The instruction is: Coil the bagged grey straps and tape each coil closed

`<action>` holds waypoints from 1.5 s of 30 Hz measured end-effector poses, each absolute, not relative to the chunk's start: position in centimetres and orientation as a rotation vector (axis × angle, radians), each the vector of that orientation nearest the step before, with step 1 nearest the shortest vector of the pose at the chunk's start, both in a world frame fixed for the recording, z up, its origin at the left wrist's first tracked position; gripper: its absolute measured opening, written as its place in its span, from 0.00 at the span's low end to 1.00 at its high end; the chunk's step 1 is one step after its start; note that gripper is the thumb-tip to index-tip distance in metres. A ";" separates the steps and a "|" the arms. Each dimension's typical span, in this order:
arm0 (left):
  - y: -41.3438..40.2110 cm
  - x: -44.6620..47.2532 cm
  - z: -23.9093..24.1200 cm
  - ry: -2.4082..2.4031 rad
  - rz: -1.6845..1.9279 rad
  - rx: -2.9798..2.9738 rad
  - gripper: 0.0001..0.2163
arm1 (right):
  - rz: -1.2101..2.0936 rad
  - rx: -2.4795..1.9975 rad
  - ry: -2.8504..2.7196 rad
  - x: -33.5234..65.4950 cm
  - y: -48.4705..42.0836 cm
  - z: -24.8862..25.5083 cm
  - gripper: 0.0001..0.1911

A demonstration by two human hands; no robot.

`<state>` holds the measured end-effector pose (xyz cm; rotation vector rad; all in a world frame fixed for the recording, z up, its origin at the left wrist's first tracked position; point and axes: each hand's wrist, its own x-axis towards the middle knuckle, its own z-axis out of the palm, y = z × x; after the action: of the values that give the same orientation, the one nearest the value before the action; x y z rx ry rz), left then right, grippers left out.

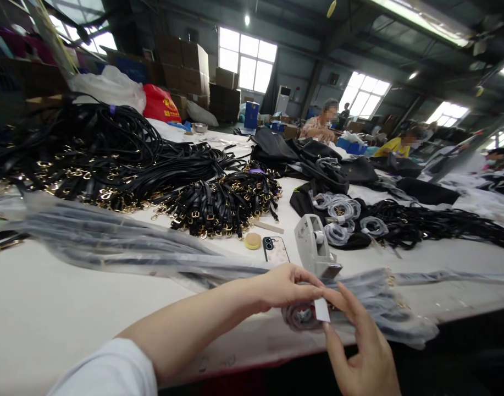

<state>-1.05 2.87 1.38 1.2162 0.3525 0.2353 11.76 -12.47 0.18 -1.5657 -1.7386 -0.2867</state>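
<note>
A strap coiled in clear plastic (pixel 295 319) lies at the table's front edge. My left hand (pixel 287 286) reaches over it from the left, its fingers closed over the top of the coil and its thumb hidden. My right hand (pixel 365 341) comes from the right, with thumb and index finger at the ends of a small white strip (pixel 322 309) against the coil. Just behind the hands stands a grey tape dispenser (pixel 313 242). Plastic-sleeved straps (pixel 371 302) lie to the right, partly under my right hand.
A phone (pixel 276 250) and a yellow round tin (pixel 252 241) lie beside the dispenser. Black straps with gold buckles (pixel 219 206) pile up at left. Wrapped coils (pixel 338 212) rest among black bags (pixel 276 146) at right. Long sleeved straps (pixel 123 236) cross the table. Co-workers (pixel 317 126) sit beyond.
</note>
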 end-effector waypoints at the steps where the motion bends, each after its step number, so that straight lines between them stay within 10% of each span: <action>1: 2.9 -1.0 1.3 0.353 0.246 1.229 0.28 | -0.264 -1.563 -1.749 11.9 -12.4 0.4 0.31; 17: 2.5 -0.8 1.4 0.496 0.307 1.305 0.21 | 0.634 -1.840 -1.028 24.2 -0.6 -2.2 0.26; 45: 1.1 -0.5 1.6 0.554 0.465 1.437 0.17 | 0.567 -1.714 -0.819 21.6 -7.1 -6.2 0.24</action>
<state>-0.52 1.07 1.63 1.4366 0.5545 0.4645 21.60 -7.09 -6.18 -1.7139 -0.8186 0.5671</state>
